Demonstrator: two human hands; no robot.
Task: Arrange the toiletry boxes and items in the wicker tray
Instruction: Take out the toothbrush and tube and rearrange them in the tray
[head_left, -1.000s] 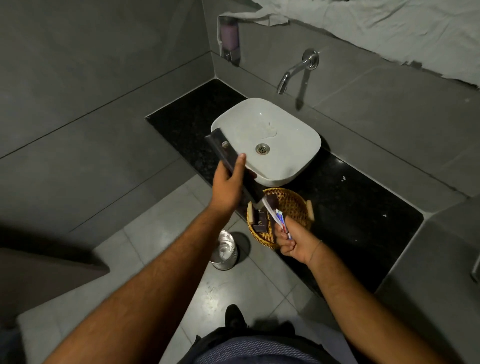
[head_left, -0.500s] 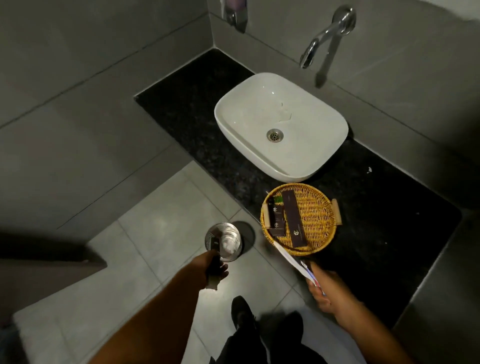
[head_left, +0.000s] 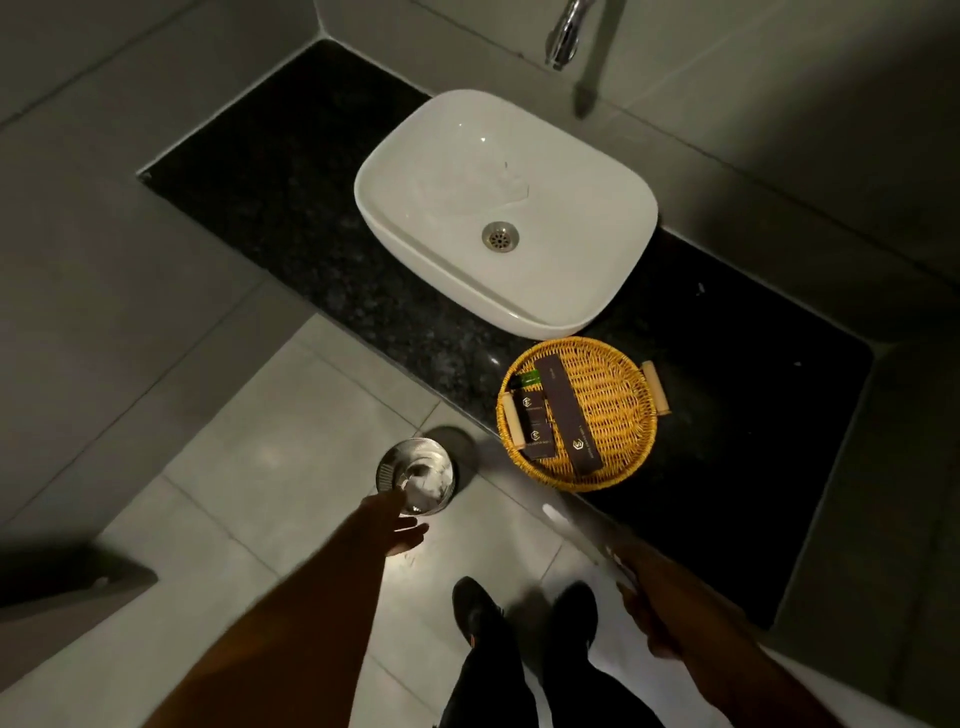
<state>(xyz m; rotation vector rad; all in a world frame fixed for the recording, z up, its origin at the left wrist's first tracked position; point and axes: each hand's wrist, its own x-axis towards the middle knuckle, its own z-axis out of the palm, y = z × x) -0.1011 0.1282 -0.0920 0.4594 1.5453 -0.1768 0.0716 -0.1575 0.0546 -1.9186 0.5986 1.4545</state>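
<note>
Dim grey-tiled bathroom (head_left: 130, 260), black granite counter (head_left: 270, 171), white basin (head_left: 415, 208).

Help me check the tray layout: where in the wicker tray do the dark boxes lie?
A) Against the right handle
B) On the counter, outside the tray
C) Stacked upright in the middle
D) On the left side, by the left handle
D: the dark boxes lie flat on the left side of the wicker tray, whose right half is bare weave.
</note>
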